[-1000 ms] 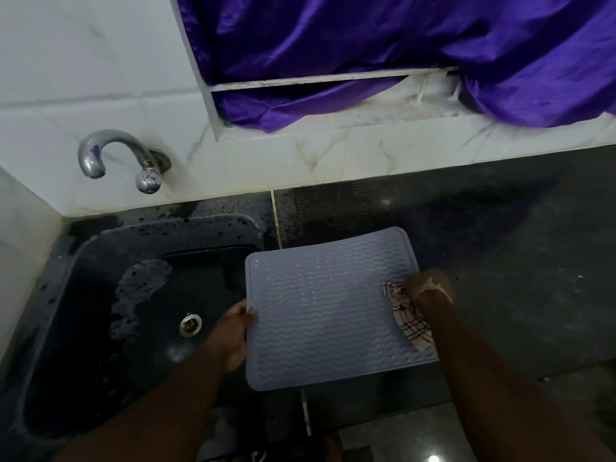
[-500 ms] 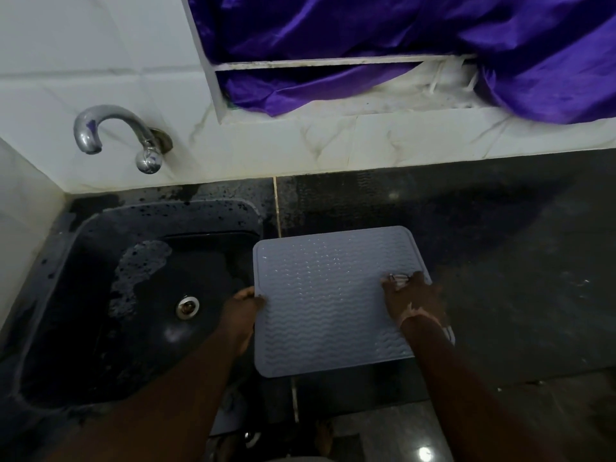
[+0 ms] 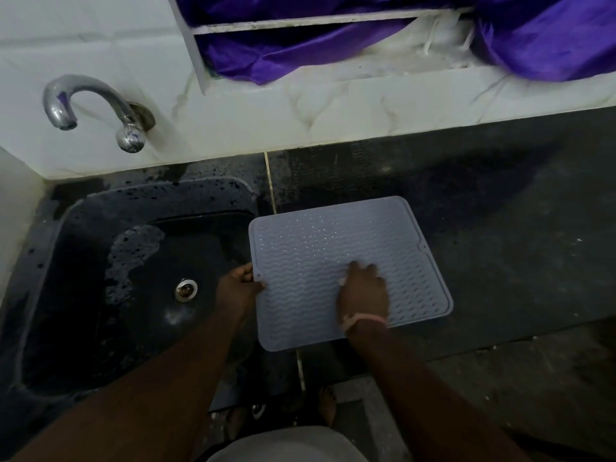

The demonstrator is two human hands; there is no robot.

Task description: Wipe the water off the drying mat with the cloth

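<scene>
The grey drying mat, ribbed with wavy lines, lies flat on the dark counter beside the sink, water drops glinting on its far half. My left hand pinches the mat's left edge over the sink's rim. My right hand rests on the middle of the mat, fingers curled over the bunched cloth. Only a pale sliver of cloth shows at the hand's left side; the rest is hidden under the palm.
The black sink with a metal drain lies to the left, a chrome tap on the white tiled wall above it. Dark counter spreads right of the mat. Purple fabric hangs at the window behind.
My right hand has slid with the cloth from the mat's right edge leftward to its middle, and the cloth is now almost hidden. My left hand keeps its hold on the left edge.
</scene>
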